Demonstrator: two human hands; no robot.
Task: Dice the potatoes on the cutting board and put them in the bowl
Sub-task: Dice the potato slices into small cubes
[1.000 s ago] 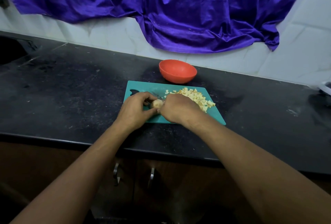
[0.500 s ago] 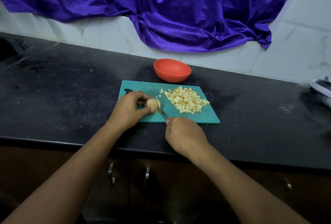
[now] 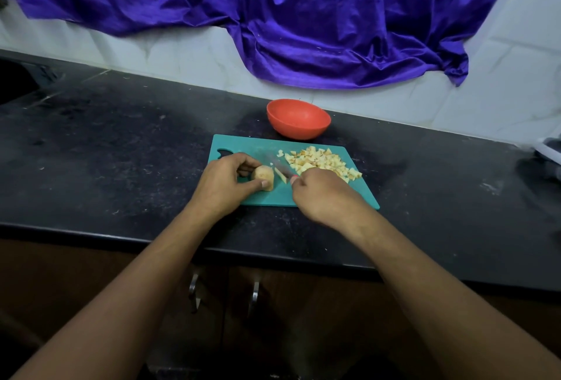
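Left grip [image 3: 223, 187] is curled round the potato [image 3: 263, 175], thumb at its near cut end and fingers over the top, holding it on the left half of the cutting board [image 3: 249, 146]. Right grip [image 3: 321, 194] is clenched on the knife [image 3: 287, 171] handle, knuckles up. The blade is blurred and angled away-left, just beside the potato, with a slice [image 3: 280, 174] lying by it. The diced pile [image 3: 321, 161] is on the board's right half. The red bowl [image 3: 299, 120] is just beyond the board on the dark surface [image 3: 121, 152].
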